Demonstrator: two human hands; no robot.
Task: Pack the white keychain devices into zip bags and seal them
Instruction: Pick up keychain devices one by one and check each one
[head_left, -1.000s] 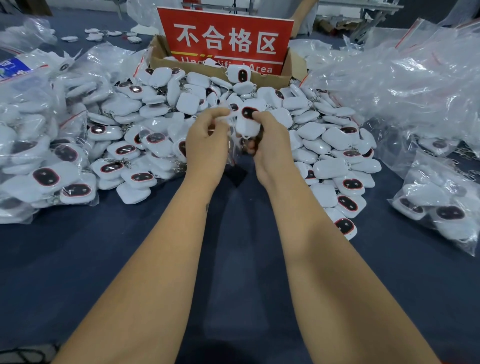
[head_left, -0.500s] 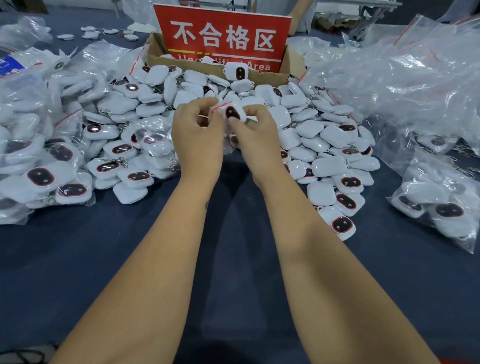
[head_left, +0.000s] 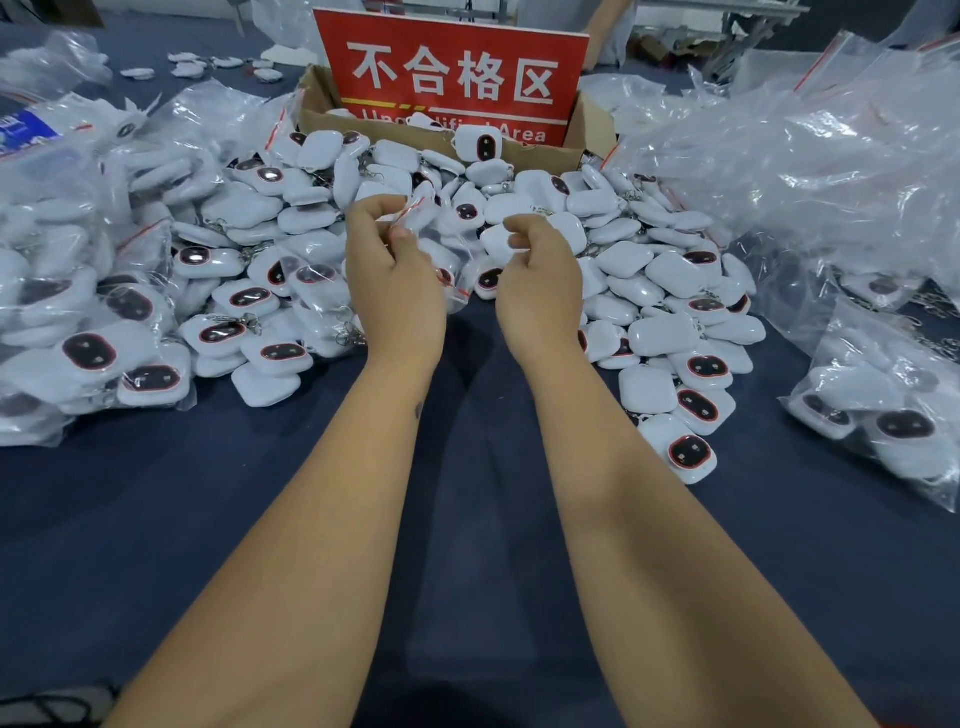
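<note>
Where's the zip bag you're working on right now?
In the head view, the zip bag hangs from the left hand, pinched at its red strip, just above the loose keychain pile. The right hand is beside it, apart.

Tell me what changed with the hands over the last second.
The hands drew apart. The left hand keeps pinching the zip bag by its red-striped top; the right hand has let go, fingers loosely curled. The device pile and red sign stayed put.

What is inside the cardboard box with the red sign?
The red sign stands in the cardboard box. One white keychain device sits at the front rim. The pile and sign hide the rest inside.
</note>
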